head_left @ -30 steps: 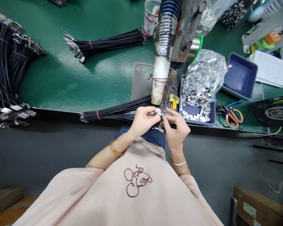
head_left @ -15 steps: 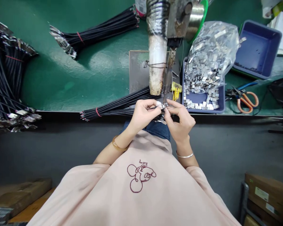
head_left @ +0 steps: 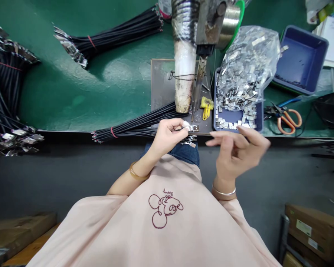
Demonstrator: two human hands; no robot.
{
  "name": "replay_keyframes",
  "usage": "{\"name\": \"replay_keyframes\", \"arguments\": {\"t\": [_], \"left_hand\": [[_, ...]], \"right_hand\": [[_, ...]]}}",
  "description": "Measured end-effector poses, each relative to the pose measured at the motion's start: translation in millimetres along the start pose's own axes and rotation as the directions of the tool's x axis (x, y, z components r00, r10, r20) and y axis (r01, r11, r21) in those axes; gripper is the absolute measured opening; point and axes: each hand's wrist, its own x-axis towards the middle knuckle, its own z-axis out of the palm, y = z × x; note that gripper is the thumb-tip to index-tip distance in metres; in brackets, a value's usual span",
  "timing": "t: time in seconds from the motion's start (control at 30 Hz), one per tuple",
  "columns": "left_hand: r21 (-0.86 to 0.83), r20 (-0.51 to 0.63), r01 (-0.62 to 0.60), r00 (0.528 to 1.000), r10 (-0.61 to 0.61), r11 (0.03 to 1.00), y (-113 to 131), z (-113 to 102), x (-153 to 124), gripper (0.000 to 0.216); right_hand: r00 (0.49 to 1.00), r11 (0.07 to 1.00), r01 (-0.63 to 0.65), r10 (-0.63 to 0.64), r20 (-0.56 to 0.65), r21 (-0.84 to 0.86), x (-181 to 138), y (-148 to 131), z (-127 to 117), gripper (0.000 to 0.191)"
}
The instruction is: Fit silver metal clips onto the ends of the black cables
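Note:
My left hand (head_left: 169,136) is pinched at the table's front edge. From its fingertips a silver USB plug (head_left: 195,128) sticks out to the right. White covering shows on one finger. Beside and below that hand runs a bundle of black cables (head_left: 133,124) with a red tie, and more metal plugs (head_left: 189,141) hang under the fingers. My right hand (head_left: 238,152) is off to the right, in front of a blue tray (head_left: 239,129) of metal connector parts. Its fingers are apart and somewhat blurred, with nothing visible between them.
A soldering iron (head_left: 197,89) and a taped white nozzle (head_left: 183,81) stand over the grey board. Nearby are a yellow clip (head_left: 207,108), a solder spool (head_left: 230,22), a bag of connectors (head_left: 250,55), orange-handled pliers (head_left: 289,121) and a second blue tray (head_left: 303,55). Cable bundles (head_left: 114,35) lie left.
My right hand has let go of the plug and moved right, toward the front of the connector tray. My left hand stays in place, still pinching the plug.

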Motion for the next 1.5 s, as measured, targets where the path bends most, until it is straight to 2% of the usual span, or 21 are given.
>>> {"name": "replay_keyframes", "arguments": {"t": [0.1,0.17,0.23,0.63,0.9,1.27,1.5], "left_hand": [[-0.008,0.014,0.005,1.000,-0.005,1.000,2,-1,0,0.013],[-0.014,0.017,0.003,1.000,-0.002,1.000,2,-1,0,0.012],[-0.016,0.016,-0.002,1.000,0.002,1.000,3,-1,1,0.011],[0.037,-0.023,-0.030,0.999,0.030,0.999,-1,1,4,0.010],[0.052,0.011,-0.013,1.000,0.012,0.999,-3,0,5,0.009],[0.053,-0.025,-0.046,0.999,0.047,0.998,1,2,4,0.007],[0.080,0.035,-0.022,0.999,0.019,0.997,-3,1,6,0.010]], "right_hand": [[0.994,0.991,0.109,-0.108,0.029,-0.077,11,2,12,0.016],[0.977,0.974,0.198,-0.188,0.098,-0.107,14,4,18,0.014],[0.966,0.967,0.230,-0.214,0.144,-0.108,15,5,22,0.012],[0.985,0.993,0.105,-0.098,0.141,-0.044,12,13,35,0.008],[0.979,0.988,0.154,-0.149,0.139,-0.027,13,14,34,0.010],[0.979,0.986,0.160,-0.154,0.132,-0.040,15,9,35,0.010],[0.978,0.985,0.167,-0.160,0.136,-0.044,12,13,33,0.012]]}}
